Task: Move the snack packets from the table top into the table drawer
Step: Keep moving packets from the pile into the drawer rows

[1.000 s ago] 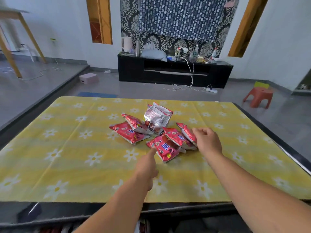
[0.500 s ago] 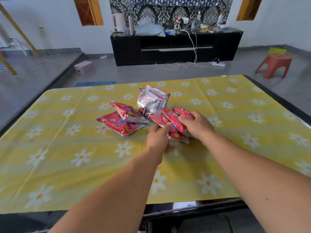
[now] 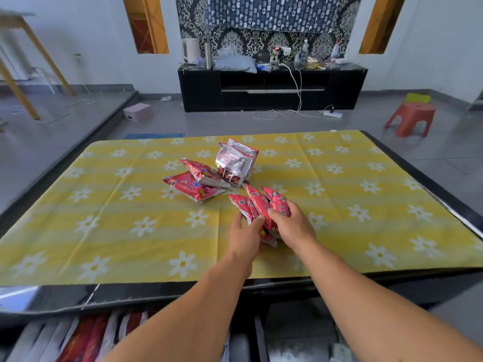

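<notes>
Snack packets (image 3: 261, 207), three bunched, clamped between left hand (image 3: 244, 237) and right hand (image 3: 292, 226) so one trip reaches the drawer (image 3: 78, 338).

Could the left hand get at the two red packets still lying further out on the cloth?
Probably not yet: the left hand and right hand are both clutching a bunch of red packets. Nothing blocks the path to the two red packets.
</notes>
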A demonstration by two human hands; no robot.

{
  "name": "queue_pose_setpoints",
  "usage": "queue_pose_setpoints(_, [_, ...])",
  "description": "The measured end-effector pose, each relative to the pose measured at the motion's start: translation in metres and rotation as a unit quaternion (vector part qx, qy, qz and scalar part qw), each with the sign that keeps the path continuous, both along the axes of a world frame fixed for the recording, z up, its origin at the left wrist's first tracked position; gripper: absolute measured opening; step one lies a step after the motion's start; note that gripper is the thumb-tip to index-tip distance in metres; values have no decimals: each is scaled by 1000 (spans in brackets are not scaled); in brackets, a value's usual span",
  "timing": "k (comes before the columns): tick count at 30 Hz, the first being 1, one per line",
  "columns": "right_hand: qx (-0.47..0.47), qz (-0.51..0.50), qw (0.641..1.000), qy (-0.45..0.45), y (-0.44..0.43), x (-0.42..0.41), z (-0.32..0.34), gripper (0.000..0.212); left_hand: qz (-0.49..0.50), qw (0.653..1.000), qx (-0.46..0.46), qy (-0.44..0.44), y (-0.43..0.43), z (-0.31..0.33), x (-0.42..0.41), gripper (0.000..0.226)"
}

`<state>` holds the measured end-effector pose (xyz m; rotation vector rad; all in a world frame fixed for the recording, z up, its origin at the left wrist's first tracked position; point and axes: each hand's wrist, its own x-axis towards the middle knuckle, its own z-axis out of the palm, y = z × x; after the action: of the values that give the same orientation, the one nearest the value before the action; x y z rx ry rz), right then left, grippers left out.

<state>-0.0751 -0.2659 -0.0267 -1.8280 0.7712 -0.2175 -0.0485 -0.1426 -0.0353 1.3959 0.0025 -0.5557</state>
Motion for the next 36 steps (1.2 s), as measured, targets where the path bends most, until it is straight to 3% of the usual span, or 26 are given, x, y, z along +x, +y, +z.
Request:
queue_pose_setpoints(14, [38,29,998,-29,103,-103,8,69,84,996,-19,0,95,11,-109,40])
queue_pose_setpoints(23, [53,112,992,-30,208,-174,-2,65,175,983,-39,29,200,-2,-200,48])
queue_pose_setpoints(26, [81,138,987,-6,261,-185,-29,55,194,980,-3,53,254,-18,-214,51])
queue_pose_setpoints(33, [195,178,963,56,408,-160,-108,29,246,949,179,86,387,-59,-211,48])
queue_pose_setpoints(36, [242,173,951,80,447,-142,-133,47,239,938,227,107,421,-78,-185,42])
